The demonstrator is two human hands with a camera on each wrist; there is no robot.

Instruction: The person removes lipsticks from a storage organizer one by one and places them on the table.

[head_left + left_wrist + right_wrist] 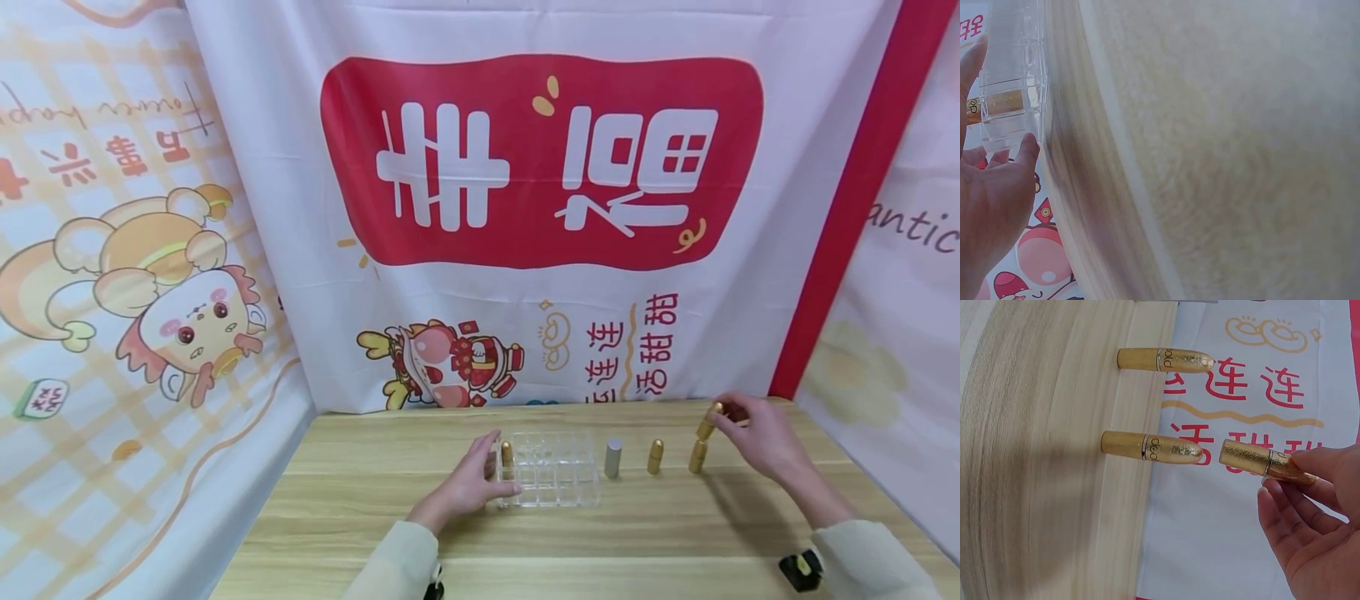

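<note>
My right hand [761,437] pinches a gold bullet-shaped lipstick tube [1247,456] by its rounded end, between thumb and fingers. Its flat base hangs just above a second gold lipstick [1166,450], which stands upright on the table; a small gap separates them in the right wrist view. Another gold lipstick [656,457] stands to the left. My left hand [468,479] holds the left end of a clear compartmented lipstick holder [558,475], thumb at the front and fingers behind. Inside the holder's leftmost column, a gold lipstick [507,456] sits toward the back.
A silver cylindrical tube [613,458] stands between the holder and the gold lipsticks. The wooden table [585,546] meets a white printed cloth [720,333] at its back edge. Near the right sleeve is a small black object [801,571].
</note>
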